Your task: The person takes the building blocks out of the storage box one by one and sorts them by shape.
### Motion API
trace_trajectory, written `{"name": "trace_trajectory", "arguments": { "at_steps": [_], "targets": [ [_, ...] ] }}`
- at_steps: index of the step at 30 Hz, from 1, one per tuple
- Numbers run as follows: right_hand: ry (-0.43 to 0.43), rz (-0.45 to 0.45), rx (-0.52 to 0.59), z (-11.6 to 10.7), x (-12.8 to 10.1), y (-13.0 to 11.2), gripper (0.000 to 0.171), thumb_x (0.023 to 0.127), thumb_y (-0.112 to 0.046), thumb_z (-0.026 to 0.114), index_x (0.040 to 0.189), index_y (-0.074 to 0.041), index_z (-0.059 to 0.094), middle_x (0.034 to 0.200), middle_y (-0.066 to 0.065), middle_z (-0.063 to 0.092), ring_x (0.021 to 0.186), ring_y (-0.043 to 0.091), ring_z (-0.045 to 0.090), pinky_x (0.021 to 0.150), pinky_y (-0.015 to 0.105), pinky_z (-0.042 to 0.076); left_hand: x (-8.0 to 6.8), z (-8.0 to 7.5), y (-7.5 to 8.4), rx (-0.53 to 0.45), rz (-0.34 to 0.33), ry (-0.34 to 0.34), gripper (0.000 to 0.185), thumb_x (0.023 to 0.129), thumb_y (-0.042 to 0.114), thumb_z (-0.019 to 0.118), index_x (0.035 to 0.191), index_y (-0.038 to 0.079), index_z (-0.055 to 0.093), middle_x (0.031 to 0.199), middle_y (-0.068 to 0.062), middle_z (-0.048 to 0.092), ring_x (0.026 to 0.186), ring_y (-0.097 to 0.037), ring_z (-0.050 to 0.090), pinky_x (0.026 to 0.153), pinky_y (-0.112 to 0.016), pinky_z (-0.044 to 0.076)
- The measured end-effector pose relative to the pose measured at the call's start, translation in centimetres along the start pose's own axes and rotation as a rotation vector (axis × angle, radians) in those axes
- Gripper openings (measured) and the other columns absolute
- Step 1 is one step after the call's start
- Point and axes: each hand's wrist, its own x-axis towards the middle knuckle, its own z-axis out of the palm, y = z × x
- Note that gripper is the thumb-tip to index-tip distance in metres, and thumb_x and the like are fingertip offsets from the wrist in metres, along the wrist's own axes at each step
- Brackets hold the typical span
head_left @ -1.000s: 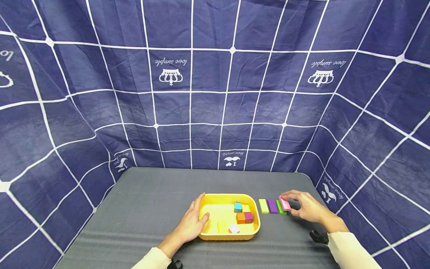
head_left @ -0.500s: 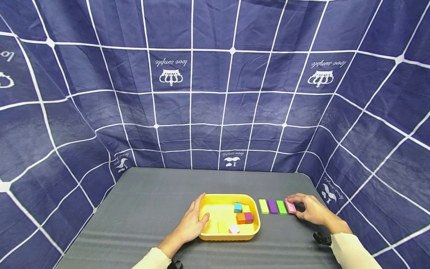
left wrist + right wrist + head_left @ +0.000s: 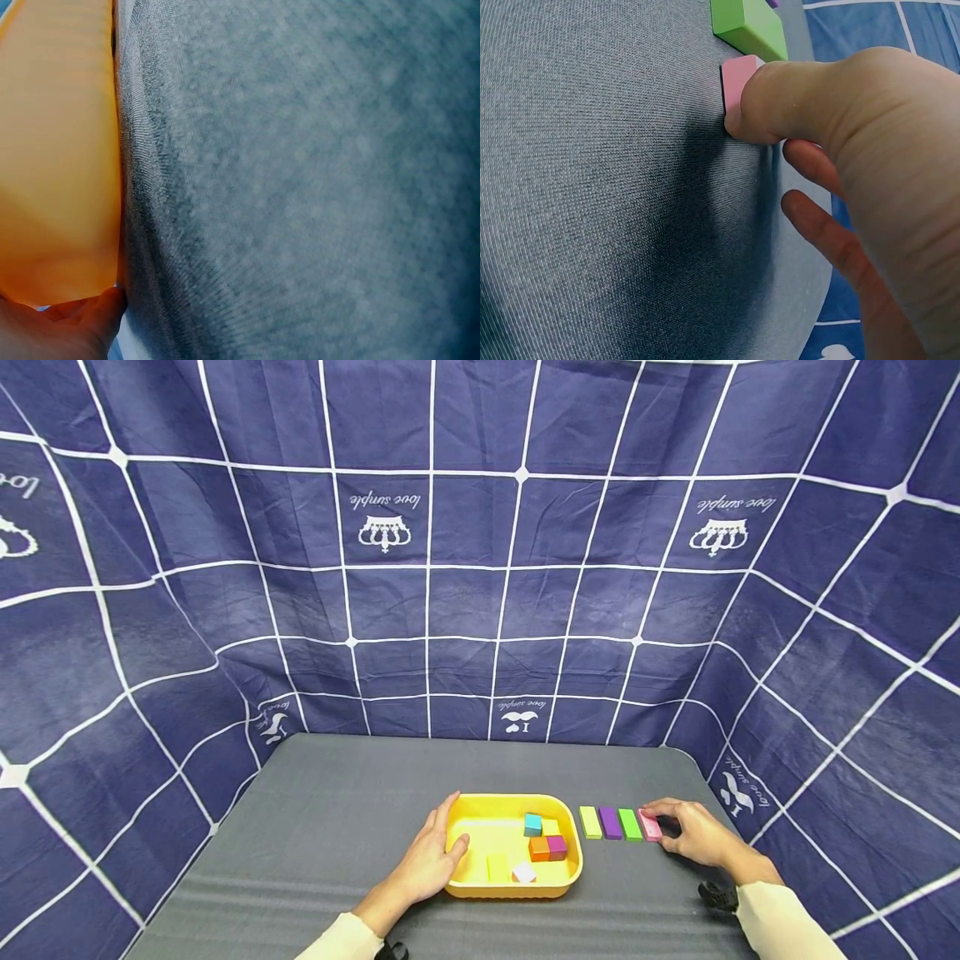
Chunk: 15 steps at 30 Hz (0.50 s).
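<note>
A yellow plastic tray stands on the grey table with several small blocks in it. My left hand grips its left side, the thumb over the rim and the other fingers along the outer wall; in the left wrist view the fingers are at the tray wall. My right hand pinches a pink rectangular block at the right end of a row on the table. Left of it lie a green block, a purple block and a light yellow-green block.
Inside the tray are a blue cube, an orange cube, a magenta cube, a white block and yellow blocks. A navy curtain with white grid lines hangs behind and at both sides of the grey table.
My right hand has moved the pink block right and down, from over the green block to the table at the row's right end. The left hand and tray have stayed put.
</note>
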Motion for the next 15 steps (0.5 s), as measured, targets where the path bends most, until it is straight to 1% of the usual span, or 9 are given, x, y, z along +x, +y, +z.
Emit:
{"name": "trace_trajectory", "arguments": {
  "at_steps": [3,8,11,15],
  "targets": [
    [0.008,-0.011,-0.001,0.0,-0.1,0.0,0.053,0.071,-0.001,0.098,0.123,-0.004,0.086,0.123,0.009,0.087,0.112,0.028,0.084,0.088,0.032,0.067,-0.1,0.0,0.0,0.004,0.004,0.003,0.077,0.112,0.025,0.072,0.179,0.009,0.037,0.169,-0.029,0.056,0.149,-0.050,0.065,0.124,-0.073,0.051],
    [0.015,-0.013,-0.036,-0.1,-0.2,-0.3,0.057,0.070,-0.004,0.099,0.126,-0.006,0.086,0.128,0.010,0.086,0.117,0.032,0.083,0.098,0.029,0.064,-0.1,0.0,0.0,0.007,0.010,0.007,0.077,0.112,0.026,0.072,0.179,0.010,0.037,0.169,-0.030,0.056,0.148,-0.050,0.066,0.124,-0.072,0.051],
    [0.019,0.004,-0.056,-0.5,-0.1,-0.8,0.060,0.070,-0.004,0.098,0.129,-0.006,0.085,0.134,0.013,0.084,0.120,0.037,0.082,0.102,0.033,0.064,-0.1,0.0,0.0,0.008,0.010,0.007,0.077,0.112,0.026,0.072,0.178,0.009,0.037,0.168,-0.029,0.057,0.147,-0.049,0.066,0.124,-0.072,0.051],
    [0.021,0.016,-0.069,-0.9,0.3,-1.9,0.064,0.070,-0.001,0.096,0.132,-0.005,0.084,0.139,0.017,0.082,0.122,0.042,0.081,0.101,0.042,0.066,-0.1,0.0,0.0,0.009,0.010,0.010,0.076,0.112,0.026,0.072,0.178,0.010,0.038,0.166,-0.029,0.058,0.146,-0.048,0.067,0.124,-0.071,0.051]
  ]
}}
